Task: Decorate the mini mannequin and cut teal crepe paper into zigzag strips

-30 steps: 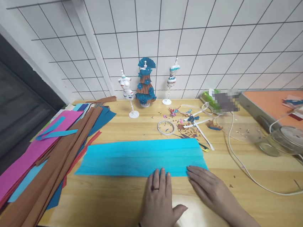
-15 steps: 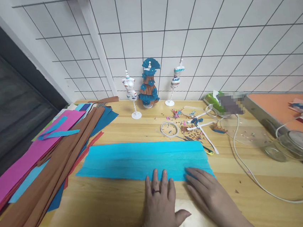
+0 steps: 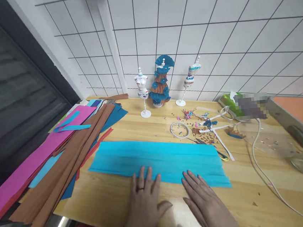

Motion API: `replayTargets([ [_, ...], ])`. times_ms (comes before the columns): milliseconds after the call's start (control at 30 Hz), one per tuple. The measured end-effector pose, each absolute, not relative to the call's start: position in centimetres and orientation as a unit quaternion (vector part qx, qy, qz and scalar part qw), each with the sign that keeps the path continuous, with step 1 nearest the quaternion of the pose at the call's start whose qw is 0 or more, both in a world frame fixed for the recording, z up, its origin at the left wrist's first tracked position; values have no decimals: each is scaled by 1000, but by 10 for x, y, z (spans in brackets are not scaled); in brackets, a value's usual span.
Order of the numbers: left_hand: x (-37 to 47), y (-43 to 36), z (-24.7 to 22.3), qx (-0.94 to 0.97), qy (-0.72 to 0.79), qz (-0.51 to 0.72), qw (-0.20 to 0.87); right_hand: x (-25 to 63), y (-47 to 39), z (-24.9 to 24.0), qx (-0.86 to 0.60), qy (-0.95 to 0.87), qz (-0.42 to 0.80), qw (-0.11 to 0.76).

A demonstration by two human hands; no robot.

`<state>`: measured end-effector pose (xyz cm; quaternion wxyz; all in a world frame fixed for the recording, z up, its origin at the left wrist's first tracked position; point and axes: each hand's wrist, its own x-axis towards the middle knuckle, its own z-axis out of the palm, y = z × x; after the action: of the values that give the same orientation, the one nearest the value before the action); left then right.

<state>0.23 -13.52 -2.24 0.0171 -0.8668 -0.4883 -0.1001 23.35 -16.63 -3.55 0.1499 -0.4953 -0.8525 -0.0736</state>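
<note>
Sheet (image 3: 158,161): lay flat on the tabletop (image 3: 106,200), just beyond the left fingers (image 3: 147,181) and right fingers (image 3: 194,184), near edge under some tips.
Sheet feel: judged light, soft, thin; apt to crease or tear if dragged.
Sheet hold: short ends looked best for a gentle pinch, one out past each set of fingers.
Left fingers: straight, moderately spread, thumb wide; middle tips lay over the near edge, nothing gripped.
Right fingers: straight, nearly together, thumb apart; tips at the near edge, nothing gripped. Pressure could not be told.

The head camera looks forward and down over the nearby table (image 3: 95,197).
</note>
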Motion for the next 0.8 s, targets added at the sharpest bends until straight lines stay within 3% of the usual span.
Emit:
replayTargets([
  [133,-31,-117,-11,-863,-492,-111,35,232,-166,-35,-496,-852,-71,149],
  [333,-25,-70,20,-880,-441,-85,-156,232,-167,-32,-483,-860,-81,139],
  [467,-7,-53,23,-891,-386,-65,-229,230,-167,-29,-489,-858,-71,142],
  [800,4,-47,20,-895,-360,-65,-256,229,-168,-24,-493,-856,-71,143],
])
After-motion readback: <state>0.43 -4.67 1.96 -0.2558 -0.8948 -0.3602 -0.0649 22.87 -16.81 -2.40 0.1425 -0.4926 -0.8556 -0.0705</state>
